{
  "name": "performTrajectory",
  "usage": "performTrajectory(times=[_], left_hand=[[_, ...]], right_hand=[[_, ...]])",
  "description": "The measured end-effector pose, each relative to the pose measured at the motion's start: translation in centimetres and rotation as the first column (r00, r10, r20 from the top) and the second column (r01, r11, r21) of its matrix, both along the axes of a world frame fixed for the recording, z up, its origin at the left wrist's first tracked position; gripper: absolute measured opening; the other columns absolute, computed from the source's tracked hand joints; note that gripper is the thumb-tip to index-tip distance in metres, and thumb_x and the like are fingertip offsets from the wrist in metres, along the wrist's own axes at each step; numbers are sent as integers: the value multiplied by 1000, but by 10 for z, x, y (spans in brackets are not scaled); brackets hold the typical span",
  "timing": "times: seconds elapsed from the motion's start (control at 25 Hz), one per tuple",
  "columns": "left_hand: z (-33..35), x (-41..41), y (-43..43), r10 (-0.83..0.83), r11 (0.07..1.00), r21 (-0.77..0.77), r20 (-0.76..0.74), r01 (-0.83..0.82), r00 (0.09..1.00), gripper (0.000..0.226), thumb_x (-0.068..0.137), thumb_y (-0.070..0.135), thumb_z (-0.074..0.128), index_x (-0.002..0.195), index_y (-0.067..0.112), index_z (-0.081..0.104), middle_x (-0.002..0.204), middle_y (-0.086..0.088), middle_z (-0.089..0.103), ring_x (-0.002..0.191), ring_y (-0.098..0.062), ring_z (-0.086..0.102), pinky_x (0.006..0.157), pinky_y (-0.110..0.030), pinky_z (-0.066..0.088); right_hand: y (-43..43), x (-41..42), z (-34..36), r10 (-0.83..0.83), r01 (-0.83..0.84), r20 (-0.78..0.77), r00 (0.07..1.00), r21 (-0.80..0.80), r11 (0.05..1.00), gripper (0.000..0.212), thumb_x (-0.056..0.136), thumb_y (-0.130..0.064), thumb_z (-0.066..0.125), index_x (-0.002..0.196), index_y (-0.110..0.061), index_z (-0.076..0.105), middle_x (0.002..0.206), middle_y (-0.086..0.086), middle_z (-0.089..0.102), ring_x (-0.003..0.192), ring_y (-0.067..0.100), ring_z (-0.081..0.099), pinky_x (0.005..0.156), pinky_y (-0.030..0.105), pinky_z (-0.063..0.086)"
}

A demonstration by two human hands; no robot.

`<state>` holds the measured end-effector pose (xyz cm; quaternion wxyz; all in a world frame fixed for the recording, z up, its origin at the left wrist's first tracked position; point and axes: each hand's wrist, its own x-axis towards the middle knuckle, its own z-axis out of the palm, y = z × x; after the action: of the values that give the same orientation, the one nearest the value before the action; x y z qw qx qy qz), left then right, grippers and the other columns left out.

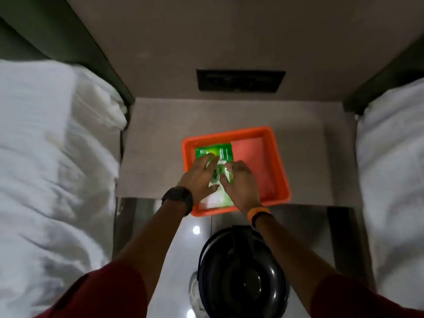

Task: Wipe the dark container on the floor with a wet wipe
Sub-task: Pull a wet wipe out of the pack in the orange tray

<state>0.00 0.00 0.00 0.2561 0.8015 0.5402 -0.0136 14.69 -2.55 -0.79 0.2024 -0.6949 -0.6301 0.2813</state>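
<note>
A green and white wet-wipe pack (214, 154) lies in the left half of an orange tray (278, 171) on the bedside table. My left hand (199, 177) rests flat on the pack with fingers spread. My right hand (239, 182) is over the pack's middle, its fingertips pinched at the white flap; what they pinch is blurred. The dark round container (243, 276) with a curved handle stands on the glossy floor below the table, under my right forearm.
White bedding fills the left (50, 180) and right (394, 180) sides, leaving a narrow floor strip between. The grey bedside table (156, 161) carries the tray. A dark switch panel (239, 80) sits on the wall behind. A white shoe (193, 294) shows beside the container.
</note>
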Motion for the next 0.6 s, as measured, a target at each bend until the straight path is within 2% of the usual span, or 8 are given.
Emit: performTrajectory(times=[0.08, 0.2, 0.32, 0.4, 0.48, 0.52, 0.56, 0.6], left_hand=[[-28, 8, 6, -3, 999, -55, -27, 1, 1000, 88, 87, 24, 72, 153, 11, 15, 161, -14, 17, 148, -33, 20, 119, -43, 30], [-51, 11, 15, 35, 998, -49, -51, -37, 998, 92, 81, 22, 79, 150, 4, 21, 158, -18, 24, 145, -36, 27, 119, -43, 32], [-57, 6, 21, 17, 1000, -9, -43, -17, 999, 94, 75, 27, 83, 148, 3, 28, 151, -20, 38, 138, -38, 36, 114, -43, 36], [-57, 3, 25, -19, 1000, 12, -74, 20, 997, 96, 76, 31, 82, 149, 6, 26, 151, -18, 39, 135, -38, 39, 112, -43, 37], [-57, 3, 23, -25, 999, 28, -53, 27, 998, 100, 75, 32, 83, 151, 7, 23, 147, -17, 43, 129, -36, 46, 106, -42, 42], [-56, 2, 21, 0, 1000, 28, -10, 0, 1000, 101, 74, 30, 84, 150, 7, 22, 144, -18, 45, 125, -36, 50, 101, -42, 46], [-55, 2, 20, 42, 999, 16, 56, -43, 998, 101, 72, 26, 85, 149, 8, 24, 141, -18, 48, 122, -36, 53, 96, -41, 49], [-53, 2, 20, 92, 996, -12, 131, -92, 987, 98, 70, 22, 87, 146, 9, 27, 139, -17, 50, 119, -35, 56, 92, -38, 51]], right_hand=[[5, -4, -28, -89, 82, -69, 994, -104, 991, 37, 89, -20, 69, 122, -4, 69, 119, 14, 71, 109, 30, 69, 98, 37, 54], [10, -14, -47, -299, 275, -172, 939, -152, 950, 35, 84, -14, 72, 117, -5, 68, 112, 13, 73, 96, 29, 71, 89, 35, 56], [13, -19, -52, -464, 418, -295, 835, -208, 885, 32, 79, -6, 72, 110, -11, 68, 95, 3, 73, 86, 22, 69, 82, 32, 56], [17, -21, -50, -569, 496, -386, 726, -280, 822, 32, 77, 1, 66, 103, -19, 64, 84, -7, 69, 84, 17, 67, 79, 27, 55], [20, -24, -45, -612, 490, -490, 621, -367, 791, 35, 78, 3, 60, 103, -21, 62, 92, -3, 73, 87, 15, 70, 78, 25, 57], [21, -25, -43, -606, 455, -547, 577, -400, 795, 36, 78, 3, 59, 105, -20, 64, 94, -3, 74, 83, 5, 71, 75, 20, 57], [21, -27, -41, -584, 432, -576, 572, -393, 812, 35, 77, 2, 58, 105, -19, 64, 90, -7, 73, 76, -7, 68, 70, 11, 54], [20, -27, -40, -565, 446, -583, 584, -352, 823, 34, 78, 3, 55, 102, -19, 64, 85, -12, 71, 72, -13, 65, 67, 5, 50]])
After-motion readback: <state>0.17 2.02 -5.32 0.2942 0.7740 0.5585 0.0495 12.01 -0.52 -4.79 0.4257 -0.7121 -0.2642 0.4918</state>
